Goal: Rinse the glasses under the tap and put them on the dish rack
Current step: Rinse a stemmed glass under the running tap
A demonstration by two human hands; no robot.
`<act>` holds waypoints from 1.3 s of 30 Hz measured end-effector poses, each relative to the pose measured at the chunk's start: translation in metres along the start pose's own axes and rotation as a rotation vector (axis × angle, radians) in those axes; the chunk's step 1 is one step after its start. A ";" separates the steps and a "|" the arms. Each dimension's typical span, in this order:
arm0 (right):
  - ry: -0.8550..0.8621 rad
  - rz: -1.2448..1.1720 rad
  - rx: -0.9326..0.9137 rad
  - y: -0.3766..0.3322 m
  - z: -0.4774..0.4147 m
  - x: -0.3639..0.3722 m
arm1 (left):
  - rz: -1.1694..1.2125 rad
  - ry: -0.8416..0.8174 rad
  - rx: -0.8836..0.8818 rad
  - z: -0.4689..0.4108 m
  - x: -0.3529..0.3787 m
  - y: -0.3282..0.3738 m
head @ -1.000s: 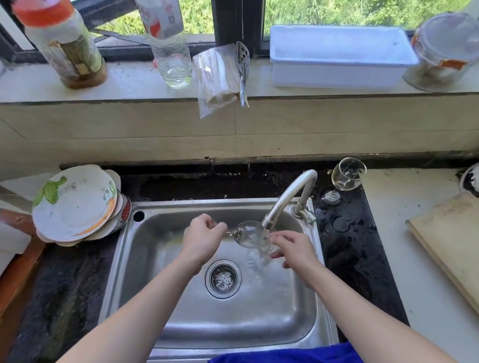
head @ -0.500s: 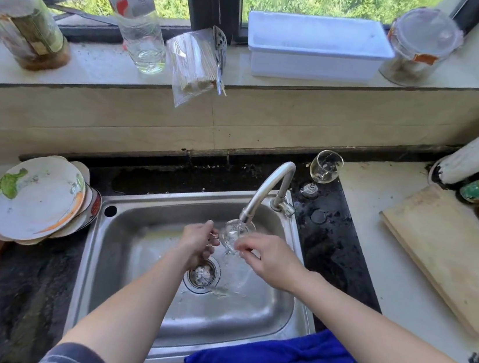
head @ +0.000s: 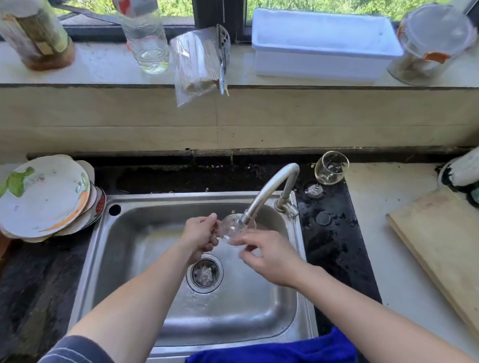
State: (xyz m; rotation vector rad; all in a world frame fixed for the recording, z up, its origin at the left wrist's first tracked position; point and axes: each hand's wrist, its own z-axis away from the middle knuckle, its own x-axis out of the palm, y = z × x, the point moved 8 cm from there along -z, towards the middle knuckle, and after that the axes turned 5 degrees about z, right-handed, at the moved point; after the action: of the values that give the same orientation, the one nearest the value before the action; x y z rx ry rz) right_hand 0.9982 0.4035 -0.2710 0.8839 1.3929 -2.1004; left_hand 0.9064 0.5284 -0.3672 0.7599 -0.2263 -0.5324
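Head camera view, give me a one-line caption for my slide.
Both hands, left hand and right hand, hold a glass under the tap above the sink.

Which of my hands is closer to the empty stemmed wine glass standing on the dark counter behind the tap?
Right. The right hand is below and left of the stemmed wine glass; the left hand sits farther left, across the steel tap.

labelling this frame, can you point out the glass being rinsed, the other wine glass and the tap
glass being rinsed (head: 230,228), head view, on its bowl under the spout
other wine glass (head: 330,169), head view, on its bowl
tap (head: 274,186), head view, on the curved neck
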 end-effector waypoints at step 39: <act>0.052 0.330 -0.308 -0.020 0.011 0.000 | -0.186 -0.097 -0.177 0.003 -0.011 -0.021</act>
State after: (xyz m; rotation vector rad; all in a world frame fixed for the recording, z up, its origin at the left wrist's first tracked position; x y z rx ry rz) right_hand 0.9820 0.4009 -0.2558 0.9681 1.4349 -1.5800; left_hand 0.8883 0.5193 -0.3800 0.5862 -0.1959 -0.7565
